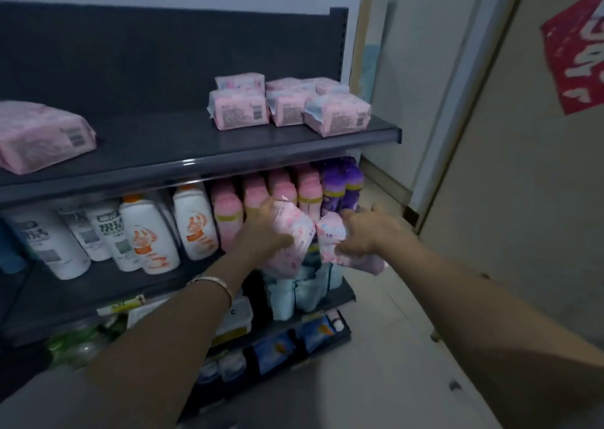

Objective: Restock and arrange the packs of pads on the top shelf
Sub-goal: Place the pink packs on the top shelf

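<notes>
My left hand (261,229) grips a pink pack of pads (291,232) in front of the second shelf. My right hand (366,232) grips another pink pack (330,242) just to its right, the two packs almost touching. On the dark top shelf (183,147) several pink packs (287,105) sit grouped at the right end, some stacked two high. A larger pink pack (42,134) lies alone at the left end. Between them the shelf surface is bare.
The second shelf holds white bottles (140,232), pink bottles (255,196) and purple bottles (343,183). Lower shelves carry light blue packs (294,291) and other goods. A door with a red sign (575,56) stands to the right, above a tiled floor.
</notes>
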Tool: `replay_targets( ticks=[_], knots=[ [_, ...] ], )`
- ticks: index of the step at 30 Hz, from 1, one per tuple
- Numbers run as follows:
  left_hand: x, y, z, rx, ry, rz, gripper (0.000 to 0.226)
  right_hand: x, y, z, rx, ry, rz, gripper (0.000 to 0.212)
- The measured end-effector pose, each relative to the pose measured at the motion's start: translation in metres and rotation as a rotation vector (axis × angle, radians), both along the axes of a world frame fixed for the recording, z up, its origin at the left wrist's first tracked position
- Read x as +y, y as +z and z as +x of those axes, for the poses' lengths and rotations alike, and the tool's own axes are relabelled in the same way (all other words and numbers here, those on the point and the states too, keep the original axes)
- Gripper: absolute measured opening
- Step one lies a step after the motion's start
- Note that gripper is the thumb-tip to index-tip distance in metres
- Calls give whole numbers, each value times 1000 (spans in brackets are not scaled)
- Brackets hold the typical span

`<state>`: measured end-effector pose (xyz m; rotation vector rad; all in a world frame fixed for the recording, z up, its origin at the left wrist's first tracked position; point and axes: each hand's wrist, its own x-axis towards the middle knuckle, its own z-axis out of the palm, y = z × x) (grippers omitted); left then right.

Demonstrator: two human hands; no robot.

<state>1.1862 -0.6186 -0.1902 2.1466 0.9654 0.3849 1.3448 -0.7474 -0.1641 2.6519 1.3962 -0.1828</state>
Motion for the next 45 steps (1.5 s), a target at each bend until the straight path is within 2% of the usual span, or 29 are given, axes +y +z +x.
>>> replay_targets(
  ticks=[3,10,19,26,31,37,42,45],
  knots=[
    [-11,-46,30,151,-11,-20,100,-13,-37,26,50,-39,-55,69],
    [-37,-164,75,427,-17,-28,87,-20,-154,69,242,-55,-150,66],
    [-59,-340,50,585,-2,-149,80,-32,-333,59,340,-22,-231,70],
    [-76,-499,23,770,15,-241,75,-41,-504,28,415,-47,-252,70],
    [-85,-634,10,796,50,-260,73,-48,-646,7,448,-101,-237,68],
    [-96,-777,-3,803,51,-180,70,-60,-794,-7,391,-95,-206,67],
    [-92,-855,21,752,35,-18,71,-54,-875,4,287,-92,-109,66],
    [-96,-888,37,757,-8,85,73,-44,-905,12,282,-70,-117,71]
  ],
)
